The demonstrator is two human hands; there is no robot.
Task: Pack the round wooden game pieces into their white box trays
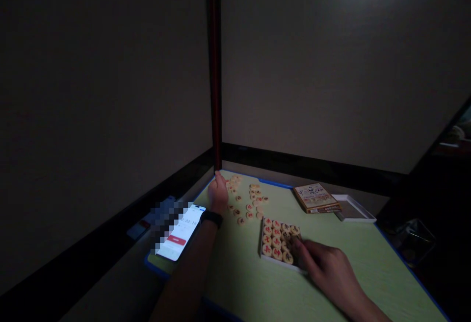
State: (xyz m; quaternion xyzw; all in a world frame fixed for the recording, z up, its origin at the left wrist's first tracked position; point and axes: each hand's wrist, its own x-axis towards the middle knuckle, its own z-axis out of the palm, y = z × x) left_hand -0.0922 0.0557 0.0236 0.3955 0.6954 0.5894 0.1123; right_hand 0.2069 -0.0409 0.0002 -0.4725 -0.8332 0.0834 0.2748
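Head view: right hand [327,265] dips into a tray [281,264] of character-marked pieces [276,241] on a green desk [368,258].

The right hand's grip is narrow, fingertips at the tray's right side; whether they pinch a piece cannot be told. The left hand [218,194], curled near the far-left edge, hides its grip beside loose pieces [250,208]. The round pieces look light, stiff and hardy, perhaps a little slippery, best pinched by the rim. Room to move lies between the tray and the desk's right edge; a box [316,197] and white lid [351,208] bound it behind, while a phone [184,229] crowds the left forearm.
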